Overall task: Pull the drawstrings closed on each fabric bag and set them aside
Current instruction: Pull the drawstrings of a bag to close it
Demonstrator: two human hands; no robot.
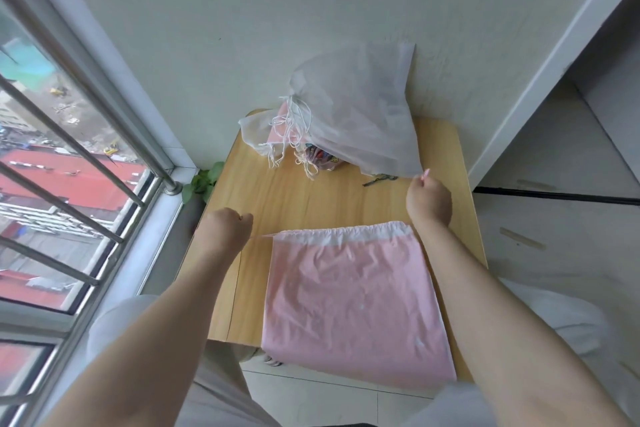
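Head view: pink bag (353, 298) flat, mouth away (gathered) — left hand (227, 229), right hand (428, 199) pinch its drawstrings.

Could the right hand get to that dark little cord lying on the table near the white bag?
Probably yes. The right hand is just beside the dark cord, with bare table between them. But it looks busy, fist closed near the pink bag.

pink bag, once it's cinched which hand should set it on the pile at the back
Probably the right hand: it is fisted by the pink bag top, nearest the pile of bags; the left hand is farther out.
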